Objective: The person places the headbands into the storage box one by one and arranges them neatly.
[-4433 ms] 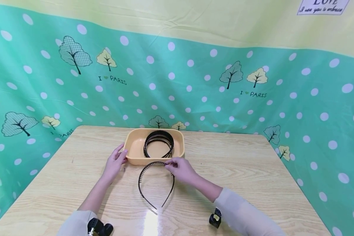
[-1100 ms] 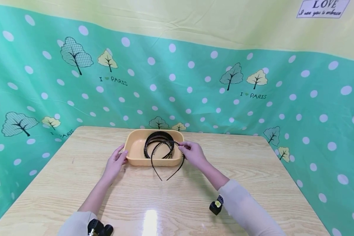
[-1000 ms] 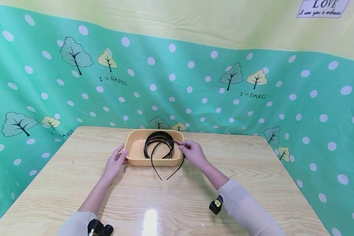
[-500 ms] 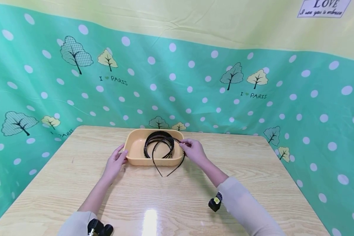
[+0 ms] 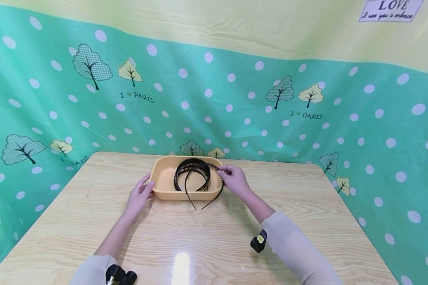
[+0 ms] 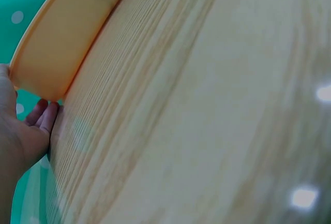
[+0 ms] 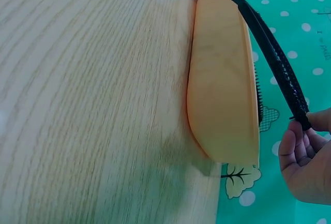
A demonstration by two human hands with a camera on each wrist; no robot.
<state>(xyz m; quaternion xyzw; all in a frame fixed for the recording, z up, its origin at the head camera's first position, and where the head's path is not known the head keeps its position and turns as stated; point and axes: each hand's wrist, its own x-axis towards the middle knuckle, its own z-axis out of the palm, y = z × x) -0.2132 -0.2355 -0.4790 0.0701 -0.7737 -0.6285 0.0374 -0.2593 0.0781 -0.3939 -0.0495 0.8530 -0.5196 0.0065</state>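
Observation:
My right hand [image 5: 233, 181] pinches a thin black toothed headband [image 7: 276, 58] near one side of its curve. In the head view its curve overlaps the pale orange plastic box [image 5: 165, 174], and its two tips hang just past the front wall. Inside the box, toward the right, several black headbands [image 5: 187, 163] stand nested in a ring. My left hand [image 5: 139, 196] holds the box's front left corner. In the left wrist view its thumb is at the rim and its fingertips [image 6: 50, 113] sit low against the end wall.
The box stands on a light wood-grain table [image 5: 299, 206], near its back edge. A green and yellow patterned curtain [image 5: 214, 87] hangs behind and beside the table. A black wrist camera [image 5: 258, 242] sits by the right sleeve.
My right hand has lifted the headband from the table in front of the box, then carried it back over the box, shifting it slightly farther back lately. My left hand and the box stay put.

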